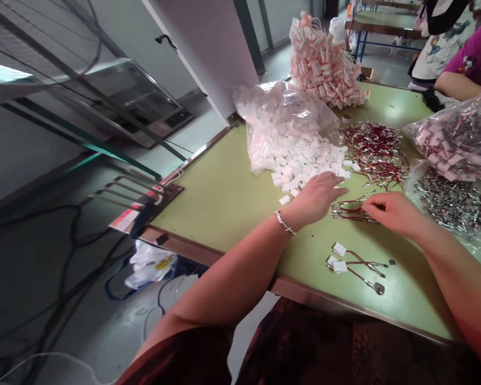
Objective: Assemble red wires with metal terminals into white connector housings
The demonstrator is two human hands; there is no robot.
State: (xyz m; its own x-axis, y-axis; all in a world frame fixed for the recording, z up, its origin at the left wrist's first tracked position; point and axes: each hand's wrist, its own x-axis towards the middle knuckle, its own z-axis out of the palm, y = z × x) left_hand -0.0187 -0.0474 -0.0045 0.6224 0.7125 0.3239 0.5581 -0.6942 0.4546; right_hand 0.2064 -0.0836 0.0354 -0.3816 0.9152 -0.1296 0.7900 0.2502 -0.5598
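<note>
My left hand point(317, 197) reaches over the near edge of a heap of small white plastic connector housings point(304, 160). Its fingers are stretched out and apart, and nothing shows between them. My right hand point(396, 213) is closed in a pinch at the end of a small row of red wires point(348, 214) with metal terminals, which lie flat on the table. Its fingertips partly hide the wires there. Nearer to me lie several red wires point(356, 262), with white housings point(339, 266) on their left ends and metal terminals at the right.
A clear bag point(288, 101) lies behind the housings. Beyond my hands is a pile of red wires point(374, 149). Bags of metal parts point(452, 200) and pink-white parts point(452, 144) sit right. Pink bundles point(324, 67) stand at the back, near another person's arm point(459, 85).
</note>
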